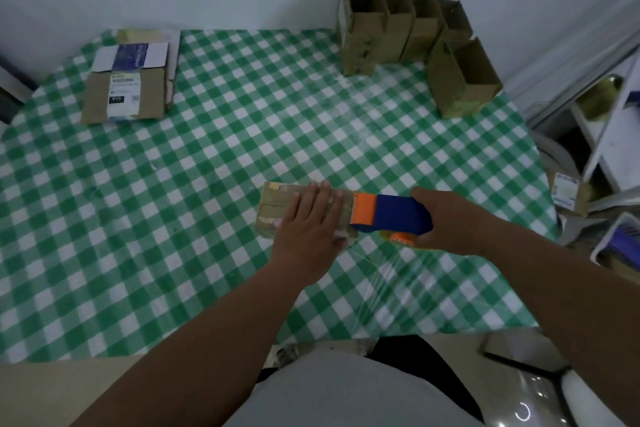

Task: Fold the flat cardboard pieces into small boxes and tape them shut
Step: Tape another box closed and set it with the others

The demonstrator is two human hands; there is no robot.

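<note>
Box [304, 210] lies near the table [207, 184] front edge; my left hand [308, 224] presses flat to steady it, while my right hand [446, 222] grip holds the tape dispenser [391, 213] touching its end.

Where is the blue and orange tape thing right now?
In the head view, the tape dispenser is near the table's front, right of centre, held in the right hand, its orange end against the small box under the left hand.
</note>
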